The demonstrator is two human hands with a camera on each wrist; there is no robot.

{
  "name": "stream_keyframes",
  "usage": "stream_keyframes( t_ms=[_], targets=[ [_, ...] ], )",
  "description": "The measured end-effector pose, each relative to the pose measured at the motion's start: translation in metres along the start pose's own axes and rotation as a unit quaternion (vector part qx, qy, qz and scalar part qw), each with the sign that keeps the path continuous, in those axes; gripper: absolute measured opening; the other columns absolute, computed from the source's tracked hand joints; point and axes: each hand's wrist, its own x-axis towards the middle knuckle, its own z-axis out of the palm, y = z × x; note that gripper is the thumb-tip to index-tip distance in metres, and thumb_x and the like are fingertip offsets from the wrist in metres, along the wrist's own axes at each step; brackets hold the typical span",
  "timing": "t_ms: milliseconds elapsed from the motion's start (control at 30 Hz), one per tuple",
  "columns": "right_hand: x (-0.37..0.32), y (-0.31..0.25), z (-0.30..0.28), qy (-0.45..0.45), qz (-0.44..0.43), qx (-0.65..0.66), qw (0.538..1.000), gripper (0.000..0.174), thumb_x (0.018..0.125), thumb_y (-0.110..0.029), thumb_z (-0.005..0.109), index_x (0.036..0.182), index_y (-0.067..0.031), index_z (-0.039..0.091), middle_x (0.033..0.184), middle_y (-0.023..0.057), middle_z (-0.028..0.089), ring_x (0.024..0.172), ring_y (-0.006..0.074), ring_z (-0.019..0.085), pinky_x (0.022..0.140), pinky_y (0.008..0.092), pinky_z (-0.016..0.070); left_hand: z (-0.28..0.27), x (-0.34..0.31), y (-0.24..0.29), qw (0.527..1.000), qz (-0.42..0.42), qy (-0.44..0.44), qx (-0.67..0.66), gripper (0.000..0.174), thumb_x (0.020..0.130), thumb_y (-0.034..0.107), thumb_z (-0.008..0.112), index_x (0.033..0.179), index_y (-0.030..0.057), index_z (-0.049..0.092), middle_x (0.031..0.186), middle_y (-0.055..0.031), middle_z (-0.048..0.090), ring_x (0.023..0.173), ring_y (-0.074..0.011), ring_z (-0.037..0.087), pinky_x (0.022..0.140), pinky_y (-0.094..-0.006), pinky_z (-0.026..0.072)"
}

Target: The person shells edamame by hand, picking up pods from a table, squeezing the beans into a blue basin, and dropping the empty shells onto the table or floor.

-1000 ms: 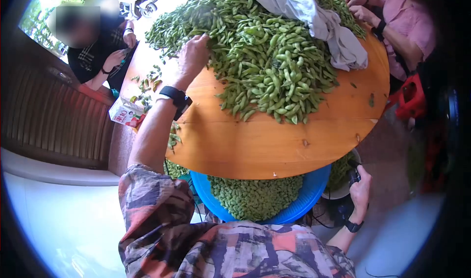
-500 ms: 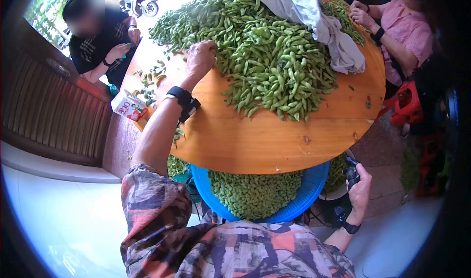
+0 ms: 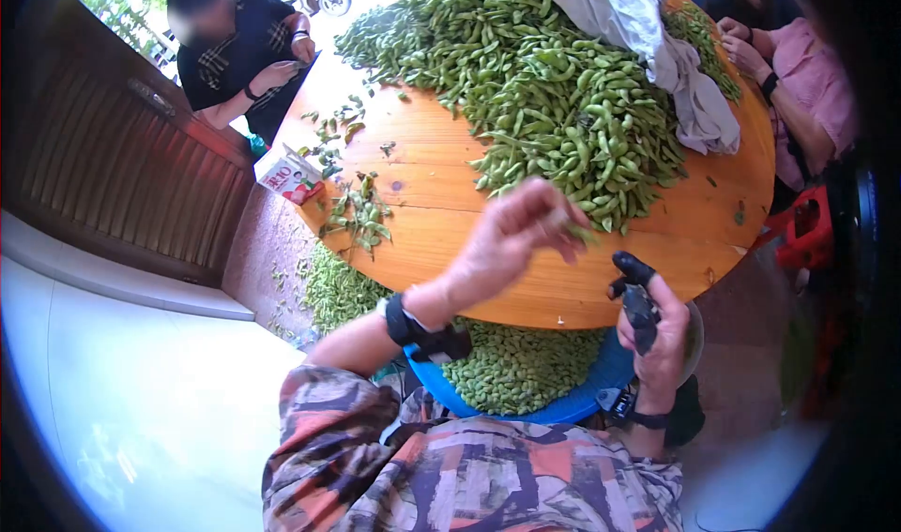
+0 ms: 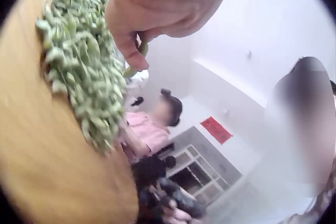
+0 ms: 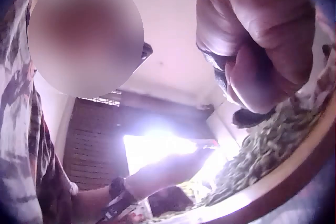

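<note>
One pod [image 4: 143, 49] hangs from left fingers [image 4: 136, 61] between heap [image 3: 563, 100] and table edge [image 3: 488, 316].

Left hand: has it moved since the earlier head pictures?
Yes. The left hand has come from the pod pile toward the near edge of the table.

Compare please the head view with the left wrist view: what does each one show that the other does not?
Only the head view shows the blue basin of shelled beans and the printed carton. Only the left wrist view shows the red rectangle on the wall. Both show the left hand pinching a green pod, the pod pile, the wooden table and a person in pink.
</note>
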Motion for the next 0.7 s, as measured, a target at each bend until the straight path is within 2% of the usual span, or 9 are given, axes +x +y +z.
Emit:
stream_keyframes(
  t_ms=[200, 300, 400, 433, 467, 500, 533, 567, 700],
  targets=[
    [0.012, 0.013, 0.017, 0.015, -0.017, 0.018, 1.000, 0.040, 0.089, -0.020, 0.063, 0.123, 0.0009, 0.059, 0.079, -0.0038, 0.053, 0.056, 0.0013, 0.042, 0.048, 0.0178, 0.0336, 0.031, -0.032, -0.024, 0.994, 0.037, -0.006, 0.102, 0.008, 0.097, 0.003, 0.051, 0.103, -0.0018, 0.050, 0.103, -0.0108, 0.059, 0.088, -0.0145, 0.063, 0.076, -0.0283, 0.0549],
    [0.012, 0.012, 0.027, 0.069, -0.164, -0.336, 0.925, 0.032, 0.082, -0.002, 0.061, 0.113, -0.0018, 0.066, 0.079, 0.0044, 0.059, 0.067, 0.0138, 0.055, 0.063, 0.0269, 0.0447, 0.028, -0.038, -0.024, 0.995, -0.033, 0.016, 0.093, 0.010, 0.096, 0.004, 0.054, 0.105, -0.0015, 0.053, 0.095, -0.0079, 0.060, 0.081, -0.0114, 0.063, 0.070, -0.0260, 0.0535],
    [0.014, 0.016, 0.028, 0.064, -0.261, -0.378, 0.886, 0.029, 0.085, -0.006, 0.062, 0.113, -0.0019, 0.067, 0.081, -0.0039, 0.058, 0.069, 0.0063, 0.052, 0.063, 0.0208, 0.0413, 0.022, -0.041, -0.020, 0.988, -0.136, 0.028, 0.070, 0.011, 0.095, 0.006, 0.057, 0.104, -0.0006, 0.056, 0.085, -0.0041, 0.061, 0.072, -0.0085, 0.061, 0.064, -0.0233, 0.0509],
    [0.015, 0.016, 0.029, 0.055, -0.253, -0.358, 0.897, 0.032, 0.085, -0.006, 0.061, 0.116, -0.0001, 0.064, 0.081, 0.0048, 0.059, 0.064, 0.0120, 0.054, 0.059, 0.0248, 0.0441, 0.021, -0.042, -0.020, 0.980, -0.190, 0.022, 0.058, 0.011, 0.095, 0.007, 0.058, 0.103, 0.0000, 0.057, 0.079, -0.0022, 0.061, 0.068, -0.0073, 0.060, 0.062, -0.0219, 0.0493],
    [0.014, 0.015, 0.028, 0.055, -0.253, -0.358, 0.897, 0.032, 0.085, -0.006, 0.061, 0.116, -0.0001, 0.064, 0.081, 0.0048, 0.059, 0.064, 0.0120, 0.054, 0.059, 0.0248, 0.0441, 0.021, -0.042, -0.022, 0.980, -0.191, 0.023, 0.058, 0.011, 0.095, 0.007, 0.058, 0.103, 0.0000, 0.057, 0.079, -0.0022, 0.061, 0.068, -0.0073, 0.060, 0.062, -0.0219, 0.0493],
    [0.012, 0.014, 0.025, 0.027, -0.135, -0.209, 0.968, 0.033, 0.088, -0.012, 0.060, 0.118, 0.0018, 0.062, 0.079, 0.0027, 0.058, 0.060, 0.0085, 0.052, 0.055, 0.0219, 0.0412, 0.021, -0.043, -0.028, 0.987, -0.153, 0.048, 0.022, 0.011, 0.095, 0.008, 0.059, 0.102, 0.0005, 0.058, 0.077, -0.0014, 0.061, 0.066, -0.0066, 0.058, 0.060, -0.0212, 0.0484],
    [0.011, 0.014, 0.021, -0.001, -0.012, -0.052, 0.999, 0.037, 0.090, -0.018, 0.059, 0.120, 0.0036, 0.059, 0.077, 0.0005, 0.056, 0.057, 0.0050, 0.049, 0.051, 0.0190, 0.0384, 0.021, -0.044, -0.031, 0.991, -0.113, 0.072, -0.016, 0.011, 0.094, 0.010, 0.060, 0.101, 0.0010, 0.059, 0.074, -0.0006, 0.061, 0.064, -0.0059, 0.057, 0.059, -0.0205, 0.0474],
    [0.013, 0.023, 0.016, -0.031, -0.037, -0.001, 0.999, 0.050, 0.092, -0.034, 0.059, 0.120, 0.0069, 0.056, 0.071, -0.0030, 0.052, 0.052, 0.0000, 0.043, 0.046, 0.0153, 0.0319, 0.019, -0.044, -0.035, 0.991, -0.114, 0.071, -0.017, 0.011, 0.094, 0.010, 0.060, 0.101, 0.0010, 0.059, 0.074, -0.0006, 0.061, 0.064, -0.0059, 0.057, 0.059, -0.0205, 0.0474],
    [0.011, 0.026, 0.006, -0.073, 0.057, 0.026, 0.995, 0.049, 0.089, -0.035, 0.059, 0.114, 0.0076, 0.057, 0.068, -0.0031, 0.051, 0.052, 0.0007, 0.042, 0.044, 0.0168, 0.0315, 0.028, -0.044, -0.044, 0.993, -0.087, 0.082, 0.010, 0.008, 0.093, 0.007, 0.060, 0.100, 0.0017, 0.058, 0.075, -0.0022, 0.061, 0.063, -0.0063, 0.057, 0.057, -0.0214, 0.0473]
  ],
)
